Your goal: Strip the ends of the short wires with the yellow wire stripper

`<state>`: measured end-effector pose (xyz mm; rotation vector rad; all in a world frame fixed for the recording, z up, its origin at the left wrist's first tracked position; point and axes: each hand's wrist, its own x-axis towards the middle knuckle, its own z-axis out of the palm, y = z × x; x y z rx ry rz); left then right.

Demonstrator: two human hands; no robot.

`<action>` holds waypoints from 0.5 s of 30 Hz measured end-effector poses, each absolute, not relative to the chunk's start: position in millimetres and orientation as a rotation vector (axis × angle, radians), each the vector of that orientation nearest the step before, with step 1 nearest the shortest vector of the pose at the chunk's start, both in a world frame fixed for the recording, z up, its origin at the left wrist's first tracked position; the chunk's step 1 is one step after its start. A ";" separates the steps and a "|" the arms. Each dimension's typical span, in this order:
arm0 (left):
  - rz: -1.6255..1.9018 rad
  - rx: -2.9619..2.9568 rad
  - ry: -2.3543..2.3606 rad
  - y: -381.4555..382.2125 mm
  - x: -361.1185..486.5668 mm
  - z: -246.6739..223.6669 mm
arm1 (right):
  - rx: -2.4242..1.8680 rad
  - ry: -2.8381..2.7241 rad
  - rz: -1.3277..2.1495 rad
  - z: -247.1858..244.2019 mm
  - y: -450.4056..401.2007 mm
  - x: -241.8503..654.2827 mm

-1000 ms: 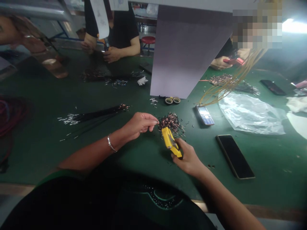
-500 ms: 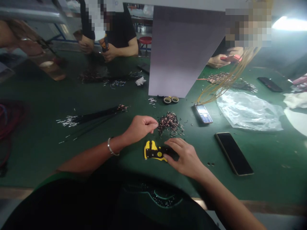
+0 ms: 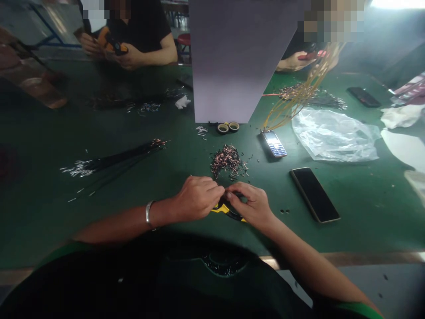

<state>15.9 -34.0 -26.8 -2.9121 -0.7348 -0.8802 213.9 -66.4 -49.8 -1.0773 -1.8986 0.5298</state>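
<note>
My left hand (image 3: 200, 197) is closed in a pinch just in front of a heap of short copper-and-black wire pieces (image 3: 228, 160). Fingertip to fingertip with it, my right hand (image 3: 251, 201) pinches too. Whatever lies between the fingers is too small to make out. Under both hands sits a yellow and black wire stripper (image 3: 225, 208) on the green table, partly covered by them. To the left lies a bundle of black wires (image 3: 119, 160) with bright ends.
A keypad phone (image 3: 275, 144), a smartphone (image 3: 314, 195) and a clear plastic bag (image 3: 335, 135) lie on the right. A grey panel (image 3: 232, 62) stands ahead, two small round containers (image 3: 228, 128) at its foot. Across the table, two people hold tools.
My left hand has left the heap's edge and come against my right fingertips. My right hand has moved off the wire stripper's handle into a pinch. The view has tipped slightly downward.
</note>
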 end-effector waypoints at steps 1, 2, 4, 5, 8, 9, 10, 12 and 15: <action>-0.880 -2.910 -0.728 -34.5 15.9 -26.8 | -1.073 -1.906 0.506 -49.9 -66.7 214.4; -0.882 -2.909 -0.725 -34.7 15.9 -26.9 | -1.074 -1.912 0.481 -50.2 -66.9 214.8; -0.878 -2.914 -0.734 -34.9 15.9 -27.4 | -1.083 -1.928 0.421 -51.1 -67.1 215.3; -0.875 -2.922 -0.738 -35.2 16.0 -27.8 | -1.083 -1.936 0.381 -51.6 -67.1 215.3; -0.869 -2.954 -0.749 -36.8 16.9 -30.3 | -1.065 -1.957 0.241 -52.8 -66.9 214.1; -0.868 -2.971 -0.757 -37.7 17.5 -31.4 | -1.059 -1.961 0.200 -53.1 -66.8 213.4; -0.868 -2.992 -0.769 -38.6 18.1 -32.5 | -1.053 -1.962 0.165 -53.3 -66.8 212.7; -0.874 -3.036 -0.810 -40.6 19.4 -34.6 | -1.039 -1.962 0.118 -53.4 -66.7 211.2; -0.897 -3.092 -0.850 -43.1 21.0 -36.5 | -1.041 -1.959 0.063 -53.1 -67.0 209.8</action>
